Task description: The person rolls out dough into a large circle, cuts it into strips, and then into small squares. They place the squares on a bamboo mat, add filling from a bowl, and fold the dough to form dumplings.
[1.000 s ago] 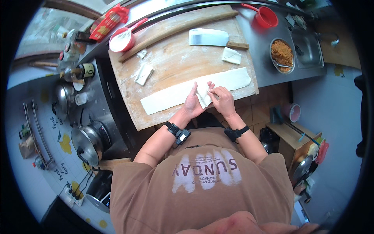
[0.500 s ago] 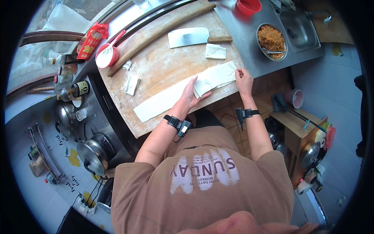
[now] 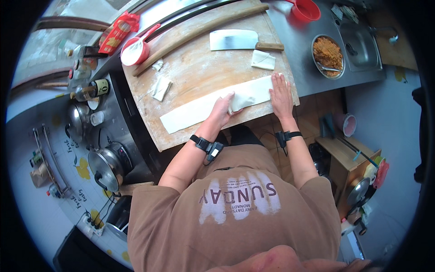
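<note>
A long white strip of dough lies slantwise across the near part of a floured wooden board. Its right part looks layered, with a lifted, creased edge near the middle. My left hand grips that near edge, thumb on top and fingers partly hidden under the dough. At the strip's right end, my right hand lies flat with fingers stretched out along the end. Beyond the strip rest a folded dough piece, a cleaver with a wooden handle, and another folded dough piece at the left.
A long rolling pin runs along the board's far side. Left of it stand a red scoop of flour and a red packet. Rightward are a bowl of orange-brown filling with a spoon, a red basin and a sink.
My right hand has gone from pinching the strip's right end to lying flat there. The dough's upper layer now sits smoother, its loose corner drawn in under my left hand.
</note>
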### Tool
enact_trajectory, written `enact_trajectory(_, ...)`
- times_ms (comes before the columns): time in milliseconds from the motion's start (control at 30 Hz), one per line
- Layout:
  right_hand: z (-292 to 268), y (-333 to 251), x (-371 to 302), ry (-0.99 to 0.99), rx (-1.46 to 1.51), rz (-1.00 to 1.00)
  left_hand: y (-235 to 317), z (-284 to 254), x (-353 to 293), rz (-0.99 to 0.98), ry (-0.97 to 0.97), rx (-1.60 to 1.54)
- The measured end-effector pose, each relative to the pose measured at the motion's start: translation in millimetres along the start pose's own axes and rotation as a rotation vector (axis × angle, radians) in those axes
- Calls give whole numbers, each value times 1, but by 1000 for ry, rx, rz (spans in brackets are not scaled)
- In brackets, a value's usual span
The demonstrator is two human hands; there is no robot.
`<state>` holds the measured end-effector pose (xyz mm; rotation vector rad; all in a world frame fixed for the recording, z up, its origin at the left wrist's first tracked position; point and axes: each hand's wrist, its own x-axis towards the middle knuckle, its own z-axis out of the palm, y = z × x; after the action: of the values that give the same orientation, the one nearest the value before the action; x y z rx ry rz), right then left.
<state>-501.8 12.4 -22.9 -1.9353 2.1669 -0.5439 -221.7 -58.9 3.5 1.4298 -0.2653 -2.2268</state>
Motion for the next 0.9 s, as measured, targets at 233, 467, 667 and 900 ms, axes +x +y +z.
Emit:
enact_trajectory(233, 15, 8, -1, 6, -19, 11, 33, -104, -51, 170, 389, 157)
enact_trajectory(467, 20, 7, -1, 58, -25, -31, 28, -182, -80, 311, 567, 370)
enact_trajectory(667, 20, 5, 2, 42, -29, -57, 13, -224, -66, 540, 655, 592)
enact_trajectory(900, 18, -6, 11, 160, -60, -47, 8, -225, -89, 558, 775, 739)
